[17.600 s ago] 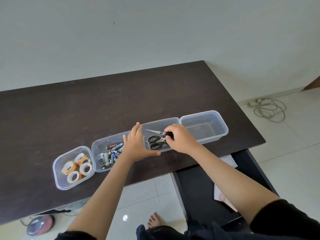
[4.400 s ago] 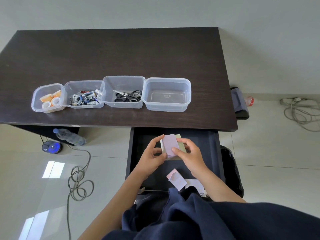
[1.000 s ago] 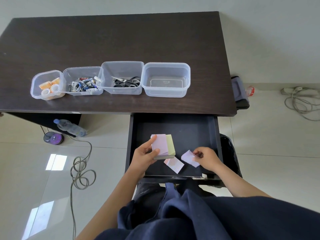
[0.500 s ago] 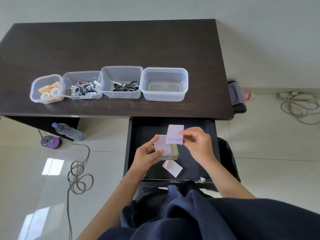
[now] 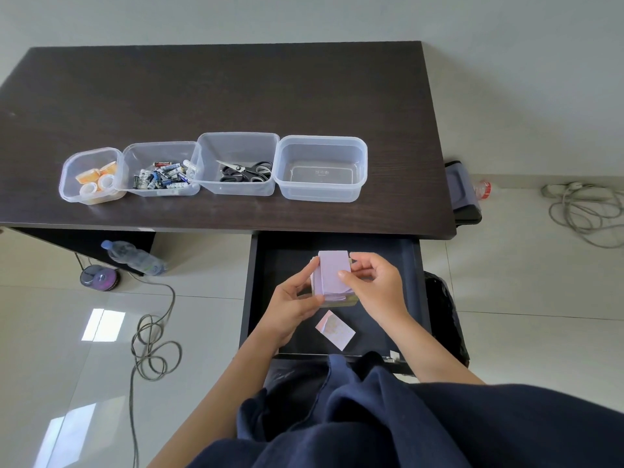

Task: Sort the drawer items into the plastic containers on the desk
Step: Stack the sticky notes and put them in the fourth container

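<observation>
Both hands hold a stack of sticky notes, lilac on top and yellow-green underneath, above the open black drawer. My left hand grips its left side and my right hand presses the top sheet from the right. One loose pink note lies on the drawer floor below the stack. Four clear containers stand in a row on the dark desk: tape rolls, batteries, scissors, and an empty container at the right.
A water bottle and a round disc lie on the floor under the desk, with a looped cable nearby. A black bin stands right of the drawer. Cords lie at far right.
My right hand picked a loose lilac note from the drawer floor, brought it up, and now lays it on the stack held in my left hand.
</observation>
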